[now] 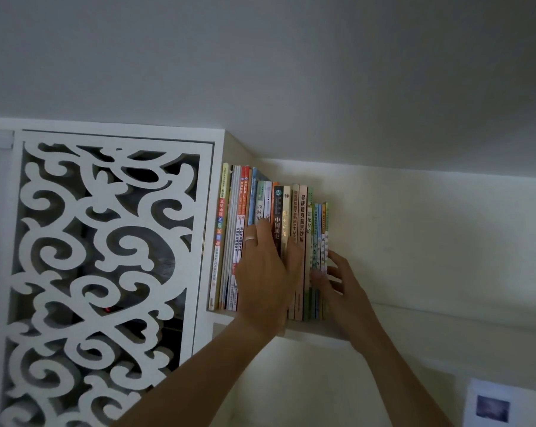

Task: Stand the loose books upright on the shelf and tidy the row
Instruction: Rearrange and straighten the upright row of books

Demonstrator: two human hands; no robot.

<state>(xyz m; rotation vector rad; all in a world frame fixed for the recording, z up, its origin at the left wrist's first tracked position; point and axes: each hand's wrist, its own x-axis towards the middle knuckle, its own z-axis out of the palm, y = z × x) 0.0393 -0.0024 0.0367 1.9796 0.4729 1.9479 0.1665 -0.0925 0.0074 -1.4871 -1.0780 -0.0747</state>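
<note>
Two hands work one row of books, which stands spine-out on a white shelf high on the wall, packed against the fretwork cabinet door on its left. All the books look upright already, so the step in hand seems to be the squaring-up.

Largest first: the tall volumes at the cabinet end stand proud at the top and need no help. The left hand, a ring on one finger, lies flat with straight fingers over the middle spines and holds nothing. It should press those spines back evenly rather than at one corner, or a book may twist.

The right hand is spread wide, fingertips touching the thin green and blue booklets at the open end. Nothing props that end, so these slim ones would likely slump if released; better to push them leftward, tight to the row, while the left hand steadies the middle.
</note>
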